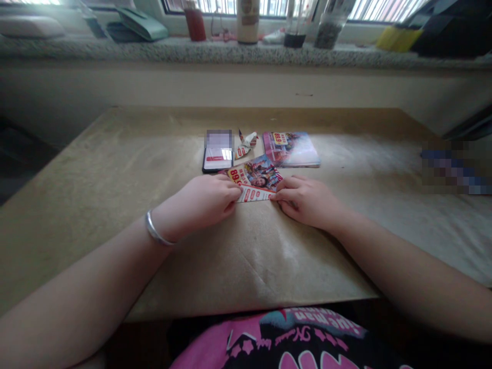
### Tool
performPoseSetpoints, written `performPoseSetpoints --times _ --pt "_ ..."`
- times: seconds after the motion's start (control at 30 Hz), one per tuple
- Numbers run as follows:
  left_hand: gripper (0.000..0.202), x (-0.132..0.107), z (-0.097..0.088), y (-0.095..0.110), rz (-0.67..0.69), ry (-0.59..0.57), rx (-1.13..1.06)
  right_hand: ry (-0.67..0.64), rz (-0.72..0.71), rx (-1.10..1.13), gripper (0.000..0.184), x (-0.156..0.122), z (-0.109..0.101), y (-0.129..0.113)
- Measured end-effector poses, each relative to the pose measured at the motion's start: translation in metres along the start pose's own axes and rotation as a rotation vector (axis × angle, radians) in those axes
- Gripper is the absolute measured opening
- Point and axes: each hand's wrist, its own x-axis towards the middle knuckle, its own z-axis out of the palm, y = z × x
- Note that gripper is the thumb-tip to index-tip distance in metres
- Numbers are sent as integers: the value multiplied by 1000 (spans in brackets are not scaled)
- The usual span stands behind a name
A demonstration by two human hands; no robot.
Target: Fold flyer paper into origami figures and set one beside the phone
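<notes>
A colourful printed flyer (255, 174) lies on the table between my hands, its near edge folded over so that a white strip with red print shows. My left hand (215, 197) is closed on the flyer's left end, thumb at the fold. At the right end of the fold, my right hand (302, 199) pinches the paper between thumb and fingers. Just beyond the flyer stands a small folded paper figure (246, 145) of similar printed paper. A phone (218, 151) with a lit screen lies to its left, and a stack of flyers (292, 149) to its right.
The table (184, 277) has a tan cover. Past its far edge, a stone window sill (215, 54) carries a red container (195, 23), a pale bottle (248, 21) and several other items. A blurred dark strip (453, 169) lies at the right.
</notes>
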Motion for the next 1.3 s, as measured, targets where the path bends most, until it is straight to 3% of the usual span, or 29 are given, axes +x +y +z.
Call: performPoseSetpoints --times 0.13,0.27,0.43,0.63,0.87,1.03,1.3 --pt "30 4 6 2 39 33 115 4 -4 -20 21 2 2 -1" --pt "22 8 10 6 51 111 139 8 23 -33 19 4 4 -2" --pt "16 11 15 12 65 120 164 15 49 -32 19 6 4 -5" --pt "13 14 23 18 -98 240 129 70 87 18 14 11 4 -9" --pt "13 18 26 20 -159 294 -54 160 128 157 8 15 8 -14" --pt "12 18 26 24 -83 318 -137 185 103 271 5 17 10 -17" --pt "23 16 26 25 16 341 -51 165 56 347 7 17 8 -18"
